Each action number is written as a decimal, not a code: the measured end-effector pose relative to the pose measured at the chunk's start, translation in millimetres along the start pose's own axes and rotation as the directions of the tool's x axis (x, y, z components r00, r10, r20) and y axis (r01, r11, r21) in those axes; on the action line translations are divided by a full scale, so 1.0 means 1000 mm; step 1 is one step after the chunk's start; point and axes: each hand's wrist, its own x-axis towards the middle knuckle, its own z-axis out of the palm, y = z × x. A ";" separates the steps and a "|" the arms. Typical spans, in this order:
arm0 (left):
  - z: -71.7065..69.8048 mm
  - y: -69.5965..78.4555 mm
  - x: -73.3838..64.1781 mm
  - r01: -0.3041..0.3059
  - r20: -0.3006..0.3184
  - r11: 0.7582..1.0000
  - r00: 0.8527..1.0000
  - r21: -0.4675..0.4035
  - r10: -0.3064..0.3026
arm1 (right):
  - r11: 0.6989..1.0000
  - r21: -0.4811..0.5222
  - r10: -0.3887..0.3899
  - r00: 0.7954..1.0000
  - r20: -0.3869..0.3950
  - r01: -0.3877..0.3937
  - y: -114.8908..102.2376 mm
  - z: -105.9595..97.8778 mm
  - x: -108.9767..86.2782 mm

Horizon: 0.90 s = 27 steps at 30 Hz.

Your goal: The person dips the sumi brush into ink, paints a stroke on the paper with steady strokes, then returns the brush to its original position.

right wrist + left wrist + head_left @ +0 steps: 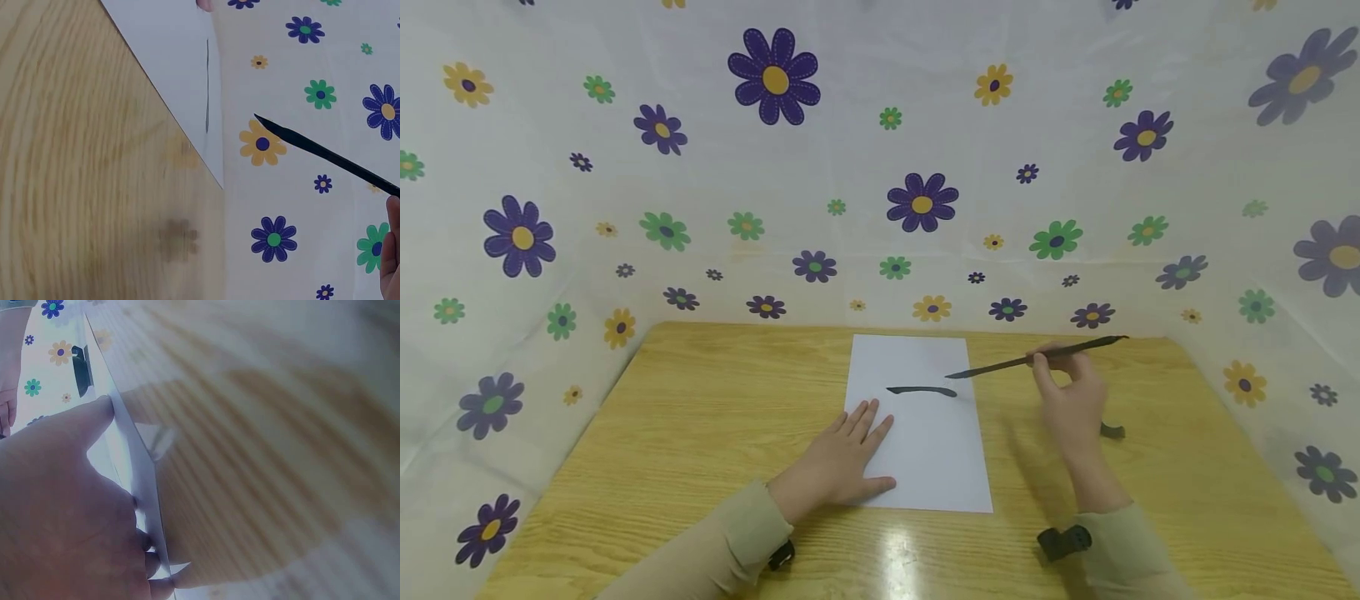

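A sheet of white paper [925, 450] lies on the table, bearing one horizontal black ink stroke [922, 390] across its upper part. My left hand [842, 458] rests on the paper's left side with fingers spread and thumb out; in the left wrist view the same hand [56, 512] covers much of the sheet. Between thumb and fingers, my right hand [1071, 400] pinches a dark calligraphy brush [1000, 366] around its middle, right of the paper. The brush slants, its pointed tip above the sheet near the stroke's right end. In the right wrist view, the brush [331, 156] tip appears apart from the paper.
The wooden table [722, 400] meets a white cloth with printed flowers [842, 167] at the back and both sides. A black wrist device [1063, 542] sits by the right sleeve, and another [781, 556] is under the left cuff.
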 end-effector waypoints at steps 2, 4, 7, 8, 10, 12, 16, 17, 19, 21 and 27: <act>0.000 0.000 0.000 0.000 0.000 1.000 1.000 0.002 0.000 | 1.000 0.015 -0.026 1.000 -0.010 0.026 -0.001 -0.003 0.003; 0.001 0.000 0.001 0.001 0.001 1.000 1.000 -0.002 -0.001 | 0.998 0.028 -0.055 0.998 -0.021 0.056 -0.002 -0.006 0.006; 0.001 0.000 0.001 0.002 -0.001 1.000 1.000 -0.003 -0.002 | 0.996 0.034 -0.079 0.996 -0.030 0.080 -0.003 -0.009 0.008; 0.001 0.000 0.001 0.001 -0.003 1.000 1.000 -0.002 -0.001 | 0.996 0.031 -0.088 0.996 -0.034 0.089 -0.003 -0.011 0.009; 0.001 0.000 0.001 0.000 -0.006 1.000 1.000 0.001 0.000 | 0.993 0.032 -0.109 0.993 -0.044 0.110 -0.003 -0.013 0.010; 0.002 0.000 0.001 -0.002 -0.008 1.000 1.000 0.003 0.002 | 0.991 0.026 -0.131 0.989 -0.061 0.133 -0.003 -0.015 0.012; 0.002 0.000 0.001 -0.002 -0.009 1.000 1.000 0.005 0.002 | 0.988 0.000 -0.156 0.984 -0.087 0.157 -0.004 -0.020 0.013; 0.002 0.000 0.001 -0.002 -0.009 1.000 1.000 0.007 0.002 | 0.988 -0.009 -0.157 0.983 -0.090 0.157 -0.004 -0.022 0.014; 0.002 0.000 0.001 -0.003 -0.009 1.000 1.000 0.007 0.003 | 0.987 -0.027 -0.159 0.983 -0.092 0.157 -0.006 -0.025 0.015; 0.002 0.000 0.001 -0.004 -0.008 1.000 1.000 0.008 0.004 | 0.988 -0.036 -0.154 0.984 -0.094 0.151 -0.006 -0.028 0.016; 0.002 0.000 0.000 -0.004 -0.005 1.000 1.000 0.014 0.004 | 0.987 -0.044 -0.159 0.980 -0.121 0.155 -0.008 -0.037 0.018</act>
